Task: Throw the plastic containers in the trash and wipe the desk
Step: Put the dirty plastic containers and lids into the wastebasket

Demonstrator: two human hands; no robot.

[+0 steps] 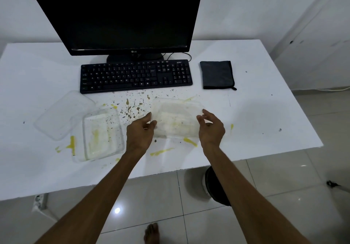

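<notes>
Both hands are on a clear, smeared plastic container near the desk's front edge: the left hand pinches its left rim, the right hand curls round its right side. A second dirty container and a clear lid lie to the left, amid yellow streaks. A folded dark cloth sits right of the keyboard.

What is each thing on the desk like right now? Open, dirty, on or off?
Black monitor: screen dark.
Clear plastic container on the right: smeared, held at both ends.
Clear plastic container on the left: open, stained yellow.
Clear plastic lid: off, lying flat.
Dark grey cloth: folded.
White desk: spattered.
</notes>
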